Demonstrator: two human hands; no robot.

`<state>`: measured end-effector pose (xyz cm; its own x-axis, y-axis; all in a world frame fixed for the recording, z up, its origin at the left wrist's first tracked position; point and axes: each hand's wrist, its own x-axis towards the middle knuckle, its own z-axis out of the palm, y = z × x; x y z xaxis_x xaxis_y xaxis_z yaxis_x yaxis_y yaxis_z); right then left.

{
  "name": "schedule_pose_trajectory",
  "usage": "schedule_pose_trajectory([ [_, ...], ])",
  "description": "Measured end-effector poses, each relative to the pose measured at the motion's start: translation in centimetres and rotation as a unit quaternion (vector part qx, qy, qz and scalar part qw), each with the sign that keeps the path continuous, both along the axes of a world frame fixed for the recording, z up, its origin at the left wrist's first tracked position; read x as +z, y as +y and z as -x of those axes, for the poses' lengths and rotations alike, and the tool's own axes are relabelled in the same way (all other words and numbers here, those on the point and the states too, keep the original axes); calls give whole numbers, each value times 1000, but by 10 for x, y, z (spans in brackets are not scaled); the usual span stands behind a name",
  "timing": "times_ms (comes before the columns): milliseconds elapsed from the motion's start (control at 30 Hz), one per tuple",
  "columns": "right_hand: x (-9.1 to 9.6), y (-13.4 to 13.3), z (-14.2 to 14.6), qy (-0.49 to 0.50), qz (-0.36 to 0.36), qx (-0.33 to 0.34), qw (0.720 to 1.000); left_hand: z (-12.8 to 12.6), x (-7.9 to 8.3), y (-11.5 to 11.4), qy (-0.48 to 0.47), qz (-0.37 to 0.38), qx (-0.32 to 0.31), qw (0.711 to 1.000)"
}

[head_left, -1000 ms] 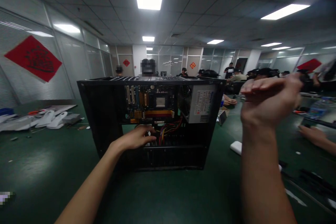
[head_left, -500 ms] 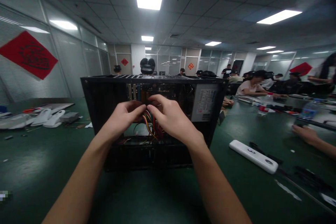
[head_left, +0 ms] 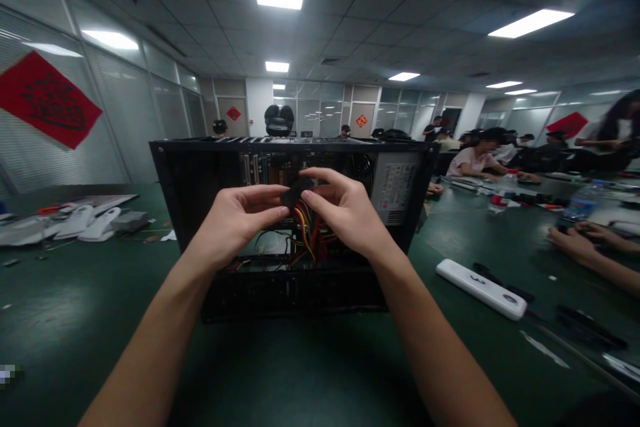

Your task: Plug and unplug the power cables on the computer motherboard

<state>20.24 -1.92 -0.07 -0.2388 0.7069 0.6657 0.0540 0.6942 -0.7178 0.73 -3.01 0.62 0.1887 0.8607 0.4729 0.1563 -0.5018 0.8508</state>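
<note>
An open black computer case (head_left: 190, 180) stands on the green table in front of me, its motherboard and grey power supply (head_left: 397, 187) showing. My left hand (head_left: 237, 220) and my right hand (head_left: 345, 213) are raised before the opening, fingers pinched together. Both grip a small black connector (head_left: 295, 191) between their fingertips. A bundle of yellow, red and black wires (head_left: 307, 237) hangs from the connector down into the case.
A white numbered strip (head_left: 480, 288) and dark tools (head_left: 590, 327) lie on the table (head_left: 75, 320) to the right. White parts and panels (head_left: 85, 223) are piled at the left. Another person's hands (head_left: 575, 240) rest at the right edge; several people sit at far tables.
My right hand came down from the raised position at the right to join the left in front of the case. Both hands then lifted the black connector and its wires slightly up and out.
</note>
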Motion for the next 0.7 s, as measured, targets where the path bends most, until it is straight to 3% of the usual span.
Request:
schedule_pose_trajectory([
  [300,1,-1,0,-15,28,21,999,-1,2,-12,91,-127,31,987],
  [700,5,-16,-3,-86,-5,62,994,1,6,-18,226,-208,58,950],
])
